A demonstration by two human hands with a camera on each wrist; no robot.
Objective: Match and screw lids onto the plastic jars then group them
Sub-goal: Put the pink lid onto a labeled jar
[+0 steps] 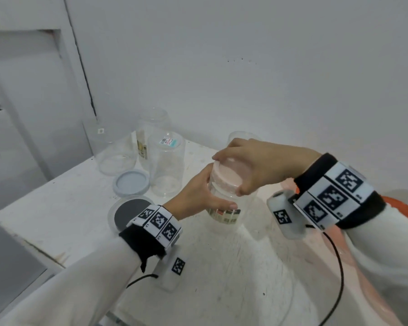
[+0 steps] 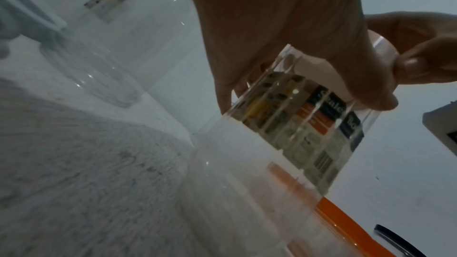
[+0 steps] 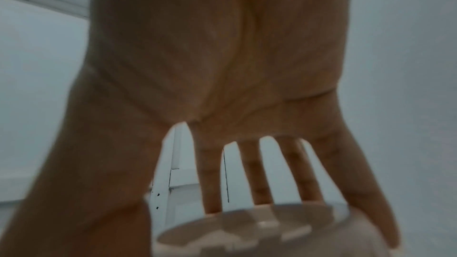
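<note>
Jar (image 1: 224, 203) above the table (image 1: 57, 208), my left hand (image 1: 198, 196) wrapped round its body. Pink lid (image 1: 229, 175) on its mouth, right hand (image 1: 252, 165) fingers (image 3: 210, 183) spread and clamped on the rim. Risk: cross-threading if lid sits tilted; jar slipping in my grip.

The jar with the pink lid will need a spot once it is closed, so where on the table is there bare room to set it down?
Bare table lies left of the grey lid, towards the left edge, and more in front of the held jar, between the two wrists. The back is crowded: three clear jars and the pale blue lid stand close together there.
</note>
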